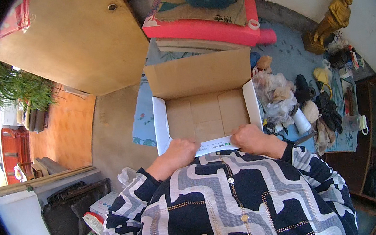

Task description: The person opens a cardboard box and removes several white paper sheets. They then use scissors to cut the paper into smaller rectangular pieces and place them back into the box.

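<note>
A cardboard box, white outside and brown inside, lies right in front of me with its lid flap raised at the far side. Nothing lies on the part of its floor that I can see. My left hand grips the near wall close to the left corner, fingers curled over the edge. On the same wall, near the right corner, my right hand holds on in the same way. Between the two hands a strip of the white near side shows printing. My fingertips are mostly hidden.
Behind the box, a pink-red box carries a teal basin. To the right are clear plastic bags, a white thread cone, a jar and a golden statue. A wooden door stands at left; a black bag sits lower left.
</note>
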Motion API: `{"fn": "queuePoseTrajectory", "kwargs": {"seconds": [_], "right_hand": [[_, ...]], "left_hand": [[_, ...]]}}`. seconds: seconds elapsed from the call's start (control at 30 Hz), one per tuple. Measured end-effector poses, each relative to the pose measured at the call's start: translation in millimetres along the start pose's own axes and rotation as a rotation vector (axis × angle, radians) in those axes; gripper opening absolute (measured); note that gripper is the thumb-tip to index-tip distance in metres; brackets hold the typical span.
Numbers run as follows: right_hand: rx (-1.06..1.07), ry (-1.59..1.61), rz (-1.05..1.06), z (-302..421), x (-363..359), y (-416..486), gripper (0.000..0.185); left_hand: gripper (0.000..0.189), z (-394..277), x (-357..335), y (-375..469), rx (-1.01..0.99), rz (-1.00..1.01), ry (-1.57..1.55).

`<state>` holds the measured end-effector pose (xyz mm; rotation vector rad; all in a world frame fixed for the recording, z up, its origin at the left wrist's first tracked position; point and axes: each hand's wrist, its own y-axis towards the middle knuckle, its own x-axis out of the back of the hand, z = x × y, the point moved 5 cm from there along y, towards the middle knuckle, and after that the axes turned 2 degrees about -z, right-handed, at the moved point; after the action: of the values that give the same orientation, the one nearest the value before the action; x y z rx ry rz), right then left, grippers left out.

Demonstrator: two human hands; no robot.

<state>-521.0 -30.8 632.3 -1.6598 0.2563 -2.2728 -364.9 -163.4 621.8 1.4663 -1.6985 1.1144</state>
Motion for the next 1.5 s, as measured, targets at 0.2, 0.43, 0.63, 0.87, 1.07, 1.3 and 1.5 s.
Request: {"fn": "queuePoseTrajectory", "kwargs": {"seconds": [0.2,0.43,0.63,0.87,1.07,1.3,1.5], "right_hand": [[-0.015,0.044,-0.010,0,-3,-1,0.012],[-0.055,-0.082,-0.203,7,-5,-20,0.009],[-0.057,-0.204,-0.324,14,-3,-39,0.011],[-0.118,-0.108,-0.177,7,-3,-26,0.013],[-0.101,-0.019,-0.196,1,-1,-23,0.011],[-0.131,-0.045,-0.096,-2,-3,-20,0.011],[-0.079,-0.049,-0.125,8,7,-28,0.010]], "left_hand": [[0.016,6,-4,-1,-0.003,-0.009,-0.019],[0.017,2,-3,-11,0.049,-0.041,-0.023],[0.013,-3,8,-39,0.034,-0.177,0.127],[0.012,2,8,-32,0.046,-0.095,0.160],[0.006,9,3,-30,0.108,0.021,0.161],[0.010,19,-4,-27,0.133,0.021,0.118],[0.009,15,2,-25,0.119,0.062,0.070]]}}
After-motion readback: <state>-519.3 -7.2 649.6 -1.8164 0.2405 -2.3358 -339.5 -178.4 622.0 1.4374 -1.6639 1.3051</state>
